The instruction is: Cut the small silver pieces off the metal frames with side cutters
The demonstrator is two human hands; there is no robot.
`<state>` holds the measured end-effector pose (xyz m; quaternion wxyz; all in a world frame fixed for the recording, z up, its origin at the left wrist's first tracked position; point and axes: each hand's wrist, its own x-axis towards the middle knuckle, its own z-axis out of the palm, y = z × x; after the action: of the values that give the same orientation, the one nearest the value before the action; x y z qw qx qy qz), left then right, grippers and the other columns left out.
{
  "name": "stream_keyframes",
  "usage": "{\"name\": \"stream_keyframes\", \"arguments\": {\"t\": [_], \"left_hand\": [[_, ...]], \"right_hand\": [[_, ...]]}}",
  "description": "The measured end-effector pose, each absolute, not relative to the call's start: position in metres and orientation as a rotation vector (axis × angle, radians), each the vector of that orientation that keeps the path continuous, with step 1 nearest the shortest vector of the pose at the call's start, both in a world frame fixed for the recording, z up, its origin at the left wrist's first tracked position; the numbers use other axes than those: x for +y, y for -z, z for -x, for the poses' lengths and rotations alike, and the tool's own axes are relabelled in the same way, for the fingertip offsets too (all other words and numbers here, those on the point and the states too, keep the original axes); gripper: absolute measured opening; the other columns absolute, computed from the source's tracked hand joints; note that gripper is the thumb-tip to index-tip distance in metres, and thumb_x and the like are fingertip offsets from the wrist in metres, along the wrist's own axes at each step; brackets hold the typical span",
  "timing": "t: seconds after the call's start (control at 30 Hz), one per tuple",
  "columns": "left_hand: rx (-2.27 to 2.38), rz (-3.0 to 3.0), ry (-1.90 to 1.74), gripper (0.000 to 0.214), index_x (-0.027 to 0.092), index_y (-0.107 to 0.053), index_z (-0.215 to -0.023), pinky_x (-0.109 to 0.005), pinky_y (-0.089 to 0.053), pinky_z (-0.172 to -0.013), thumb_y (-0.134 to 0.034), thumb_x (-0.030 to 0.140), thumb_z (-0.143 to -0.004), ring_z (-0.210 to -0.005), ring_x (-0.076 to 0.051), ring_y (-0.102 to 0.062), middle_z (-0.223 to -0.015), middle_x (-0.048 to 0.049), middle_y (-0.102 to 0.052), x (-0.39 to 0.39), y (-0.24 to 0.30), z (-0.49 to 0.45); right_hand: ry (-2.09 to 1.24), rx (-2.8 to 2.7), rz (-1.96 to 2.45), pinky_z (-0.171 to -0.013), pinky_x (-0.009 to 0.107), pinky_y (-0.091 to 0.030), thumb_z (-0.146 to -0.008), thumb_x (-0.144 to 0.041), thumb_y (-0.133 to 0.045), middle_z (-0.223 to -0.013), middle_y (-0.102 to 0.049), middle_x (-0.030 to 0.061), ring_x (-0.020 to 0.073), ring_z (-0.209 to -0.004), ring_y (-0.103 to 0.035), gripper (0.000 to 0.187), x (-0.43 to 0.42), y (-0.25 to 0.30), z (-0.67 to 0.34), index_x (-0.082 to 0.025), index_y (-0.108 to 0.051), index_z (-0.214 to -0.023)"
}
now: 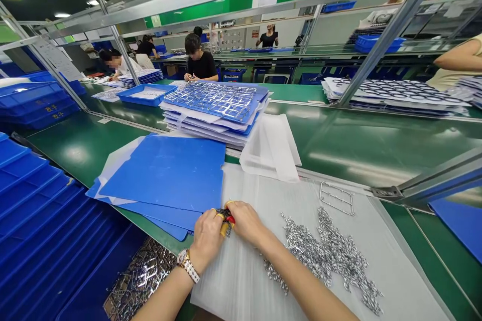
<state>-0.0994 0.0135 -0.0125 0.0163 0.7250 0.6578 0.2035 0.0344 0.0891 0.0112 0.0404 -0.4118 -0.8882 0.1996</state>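
Observation:
My left hand (206,241), with a wristwatch and a ring, and my right hand (246,223) meet over a white foam sheet (241,281). Between them is a small red-and-yellow hand tool (226,223), partly hidden by my fingers. A small metal part (224,213) shows at its top; my left hand appears to pinch it, and my right hand appears to grip the tool. A loose heap of small stamped metal pieces (324,256) lies on the foam to the right, beside a metal frame (337,198).
Blue plastic sheets (161,175) lie to the left of the foam. Behind them stands a stack of sheets with metal frames (216,103). Blue crates (37,200) fill the left side, above a tray of metal scrap (139,276). Co-workers sit along green workbenches beyond steel shelf rails.

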Motion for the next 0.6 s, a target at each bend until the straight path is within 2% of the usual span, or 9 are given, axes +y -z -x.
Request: {"name": "stream_keyframes", "arguments": {"t": [0.17,0.33,0.47,0.6], "left_hand": [[2.087,-2.23,-0.676,0.019,0.019,-0.061,-0.077,-0.032,-0.041,-0.066,-0.048,0.004,-0.074,-0.073,-0.022,-0.057,-0.077,-0.007,-0.062,0.017,0.015,0.096],[2.094,-2.15,-0.754,0.019,0.019,-0.059,-0.071,-0.029,-0.04,-0.062,-0.047,0.005,-0.073,-0.068,-0.019,-0.058,-0.069,-0.0048,-0.061,0.018,0.013,0.098],[2.05,-2.07,-0.844,0.019,0.019,-0.058,-0.078,-0.026,-0.04,-0.061,-0.048,0.006,-0.07,-0.066,-0.017,-0.057,-0.071,-0.0025,-0.061,0.017,0.002,0.102],[1.877,-1.89,-1.047,0.022,0.019,-0.057,-0.074,-0.025,-0.039,-0.063,-0.047,0.002,-0.065,-0.068,-0.015,-0.055,-0.072,-0.0016,-0.059,0.018,-0.011,0.1]], "right_hand": [[-0.609,-2.744,1.247,-0.059,0.023,-0.03,-0.067,-0.005,-0.046,-0.08,-0.063,0.0033,0.0172,-0.077,-0.059,0.023,0.096,-0.018,-0.034,-0.018,-0.053,-0.084],[-0.662,-2.603,1.262,-0.061,0.022,-0.034,-0.068,-0.007,-0.044,-0.084,-0.065,0.0024,0.0152,-0.074,-0.06,0.025,0.094,-0.026,-0.053,-0.02,-0.054,-0.087],[-0.92,-2.322,1.288,-0.062,0.025,-0.039,-0.07,-0.017,-0.045,-0.073,-0.062,-0.0005,0.0161,-0.067,-0.057,0.022,0.081,-0.024,-0.075,-0.021,-0.055,-0.089],[-1.306,-1.922,1.202,-0.061,0.027,-0.042,-0.069,-0.031,-0.053,-0.07,-0.057,-0.0009,0.0162,-0.065,-0.054,0.023,0.061,-0.015,-0.078,-0.021,-0.057,-0.089]]}}
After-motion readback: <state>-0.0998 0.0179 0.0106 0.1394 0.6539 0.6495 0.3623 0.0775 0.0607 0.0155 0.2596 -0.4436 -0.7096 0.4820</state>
